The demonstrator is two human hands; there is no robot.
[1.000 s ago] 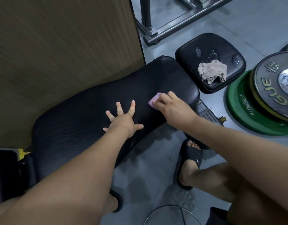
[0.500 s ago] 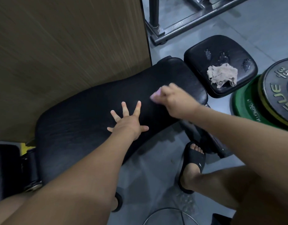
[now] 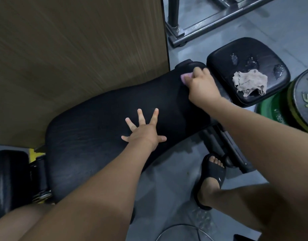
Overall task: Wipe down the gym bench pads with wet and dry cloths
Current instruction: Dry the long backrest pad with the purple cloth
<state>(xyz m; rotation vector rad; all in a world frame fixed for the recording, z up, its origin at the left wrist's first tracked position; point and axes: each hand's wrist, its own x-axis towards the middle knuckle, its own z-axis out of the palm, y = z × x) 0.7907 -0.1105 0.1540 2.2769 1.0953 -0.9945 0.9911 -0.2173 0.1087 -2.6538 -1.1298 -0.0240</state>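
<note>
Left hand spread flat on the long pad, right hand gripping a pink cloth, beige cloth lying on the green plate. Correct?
No. In the head view the beige cloth lies on the small seat pad, beside the green plate. The rest holds.

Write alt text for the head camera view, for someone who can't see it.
A person's right hand grips a pink cloth against the far end of a long black bench pad, while the left hand lies spread flat on its middle. A crumpled beige cloth sits on the seat pad beyond.
</note>
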